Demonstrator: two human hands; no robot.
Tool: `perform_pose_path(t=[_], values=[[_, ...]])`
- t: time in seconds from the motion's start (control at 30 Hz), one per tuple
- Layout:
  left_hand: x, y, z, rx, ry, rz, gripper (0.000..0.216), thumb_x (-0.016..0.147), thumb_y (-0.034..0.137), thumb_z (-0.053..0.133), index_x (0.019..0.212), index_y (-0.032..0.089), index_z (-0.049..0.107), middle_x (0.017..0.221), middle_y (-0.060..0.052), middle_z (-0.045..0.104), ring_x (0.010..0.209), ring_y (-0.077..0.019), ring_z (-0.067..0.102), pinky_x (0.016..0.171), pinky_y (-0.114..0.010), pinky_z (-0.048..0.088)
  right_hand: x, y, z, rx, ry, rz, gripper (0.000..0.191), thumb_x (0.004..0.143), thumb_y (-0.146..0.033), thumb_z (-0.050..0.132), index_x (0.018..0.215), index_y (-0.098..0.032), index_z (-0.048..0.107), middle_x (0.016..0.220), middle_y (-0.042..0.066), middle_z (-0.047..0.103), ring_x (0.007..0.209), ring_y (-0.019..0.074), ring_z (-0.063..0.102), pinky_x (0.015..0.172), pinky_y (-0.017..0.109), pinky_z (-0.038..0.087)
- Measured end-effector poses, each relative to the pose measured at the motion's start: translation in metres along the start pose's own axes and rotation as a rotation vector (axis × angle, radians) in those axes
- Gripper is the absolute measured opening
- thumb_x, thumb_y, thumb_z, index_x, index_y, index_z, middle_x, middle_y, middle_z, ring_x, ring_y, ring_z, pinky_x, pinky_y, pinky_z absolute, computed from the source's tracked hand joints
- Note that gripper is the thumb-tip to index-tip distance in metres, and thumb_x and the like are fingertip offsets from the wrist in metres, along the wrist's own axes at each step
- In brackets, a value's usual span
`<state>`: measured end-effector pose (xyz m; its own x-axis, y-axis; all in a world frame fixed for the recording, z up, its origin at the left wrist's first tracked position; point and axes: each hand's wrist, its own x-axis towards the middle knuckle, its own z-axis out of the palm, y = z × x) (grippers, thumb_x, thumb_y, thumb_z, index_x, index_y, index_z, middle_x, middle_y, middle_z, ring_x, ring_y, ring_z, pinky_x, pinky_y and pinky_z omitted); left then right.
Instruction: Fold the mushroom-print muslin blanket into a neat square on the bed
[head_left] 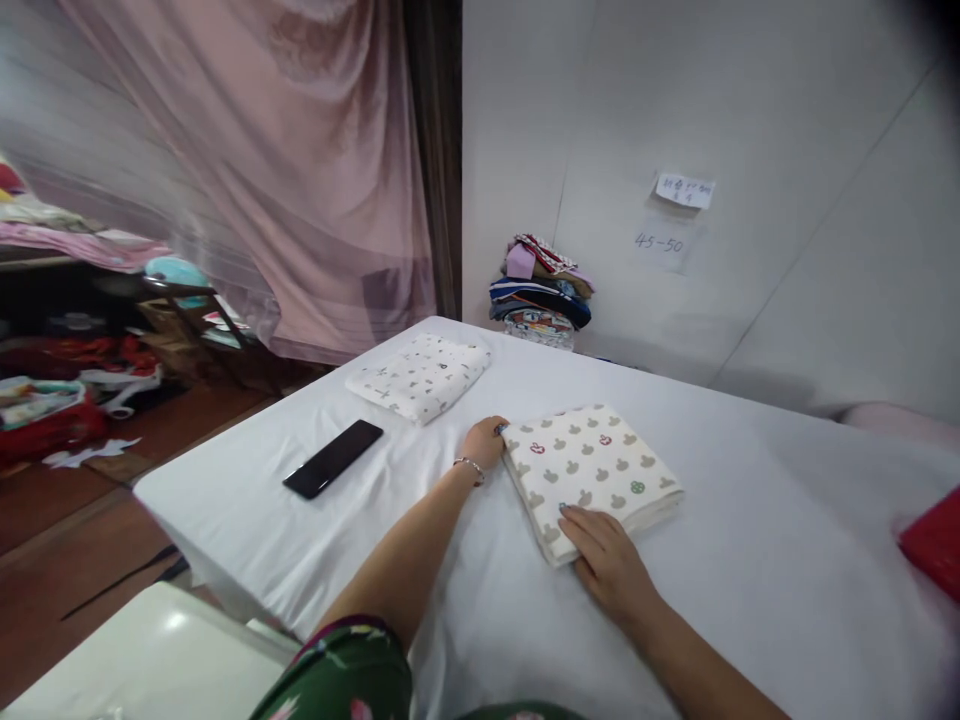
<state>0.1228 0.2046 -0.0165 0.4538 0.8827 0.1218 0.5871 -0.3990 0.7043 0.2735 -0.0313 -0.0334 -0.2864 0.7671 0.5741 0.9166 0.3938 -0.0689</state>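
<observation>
A folded white cloth with grey mushroom-like shapes and a few red and green ones lies in front of me on the white-covered table. At its far left corner, my left hand is closed on the edge, its fingertips partly hidden by the cloth. My right hand grips the near edge, fingers over the top and thumb down by the side. Farther back on the left lies a second folded white cloth with small dark prints. A black phone lies left of my left forearm.
A stack of folded fabrics stands beyond the table's far edge, against the white wall. Pink curtains hang at the left. A white chair or stool seat is at the near left, and a red object sits at the right edge.
</observation>
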Motion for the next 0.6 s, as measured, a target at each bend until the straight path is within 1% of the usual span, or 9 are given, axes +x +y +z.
perform_pose_path(t=[0.2,0.23,0.3,0.33,0.37,0.43,0.5,0.53,0.6], values=[[-0.005,-0.004,0.000,-0.062,0.038,-0.058,0.035,0.072,0.006,0.047,0.100,0.021,0.063,0.095,0.000,0.067,0.084,-0.0126,0.061,0.077,-0.022,0.046,-0.003,-0.004,0.004,-0.005,0.006,0.031,0.053,0.074,-0.003,0.040,0.125,-0.018,0.048,0.122,0.011,0.056,0.116,0.0226,0.048,0.093,0.043,0.040],[-0.007,-0.003,-0.001,-0.065,0.051,-0.072,0.037,0.073,0.007,0.045,0.103,0.020,0.061,0.097,-0.001,0.067,0.085,-0.0128,0.061,0.078,-0.023,0.047,-0.004,-0.004,0.005,-0.007,-0.002,0.034,0.053,0.074,-0.003,0.041,0.125,-0.018,0.048,0.123,0.012,0.055,0.116,0.0228,0.047,0.093,0.043,0.040],[-0.012,0.005,-0.002,-0.063,0.096,-0.092,0.038,0.077,0.009,0.043,0.111,0.019,0.058,0.107,-0.004,0.064,0.094,-0.0145,0.059,0.084,-0.027,0.046,-0.005,-0.002,0.007,-0.008,-0.021,0.035,0.053,0.074,-0.003,0.041,0.124,-0.017,0.048,0.124,0.012,0.054,0.117,0.0233,0.046,0.094,0.044,0.039],[-0.015,0.010,-0.001,-0.049,0.123,-0.064,0.038,0.078,0.010,0.043,0.113,0.018,0.056,0.113,-0.005,0.061,0.100,-0.0157,0.057,0.089,-0.030,0.044,-0.006,-0.001,0.008,-0.008,-0.032,0.036,0.053,0.073,-0.003,0.041,0.124,-0.016,0.048,0.125,0.013,0.053,0.118,0.0235,0.045,0.095,0.044,0.038],[-0.019,0.017,0.002,-0.022,0.144,0.004,0.037,0.080,0.014,0.043,0.115,0.018,0.055,0.118,-0.006,0.058,0.107,-0.0170,0.053,0.094,-0.033,0.040,-0.006,-0.001,0.009,-0.008,-0.044,0.037,0.053,0.073,-0.003,0.041,0.124,-0.016,0.048,0.126,0.013,0.052,0.118,0.0236,0.044,0.095,0.044,0.037],[-0.028,0.031,0.010,0.071,0.145,0.230,0.036,0.083,0.024,0.045,0.118,0.020,0.054,0.126,-0.005,0.053,0.120,-0.0190,0.043,0.103,-0.037,0.031,-0.005,-0.001,0.009,-0.008,-0.067,0.042,0.054,0.073,-0.003,0.041,0.125,-0.015,0.046,0.127,0.013,0.051,0.120,0.0239,0.043,0.096,0.045,0.036],[-0.035,0.039,0.021,0.194,0.086,0.422,0.039,0.084,0.034,0.047,0.121,0.021,0.051,0.132,-0.005,0.047,0.127,-0.0214,0.033,0.107,-0.042,0.023,-0.004,-0.003,0.006,-0.003,-0.102,0.048,0.056,0.072,-0.003,0.041,0.127,-0.015,0.045,0.129,0.014,0.049,0.122,0.0240,0.040,0.098,0.046,0.035],[-0.038,0.041,0.026,0.249,0.048,0.463,0.042,0.084,0.038,0.046,0.122,0.020,0.051,0.135,-0.005,0.044,0.129,-0.0226,0.030,0.108,-0.045,0.020,-0.003,-0.004,0.003,0.004,-0.130,0.052,0.058,0.071,-0.003,0.041,0.128,-0.014,0.043,0.131,0.014,0.047,0.124,0.0238,0.038,0.099,0.046,0.033],[-0.041,0.039,0.034,0.336,-0.008,0.474,0.044,0.085,0.042,0.045,0.122,0.019,0.050,0.137,-0.007,0.041,0.130,-0.0244,0.028,0.108,-0.046,0.018,-0.001,-0.007,-0.007,0.034,-0.205,0.067,0.062,0.070,-0.003,0.040,0.131,-0.014,0.040,0.136,0.013,0.042,0.128,0.0226,0.033,0.102,0.045,0.030]])
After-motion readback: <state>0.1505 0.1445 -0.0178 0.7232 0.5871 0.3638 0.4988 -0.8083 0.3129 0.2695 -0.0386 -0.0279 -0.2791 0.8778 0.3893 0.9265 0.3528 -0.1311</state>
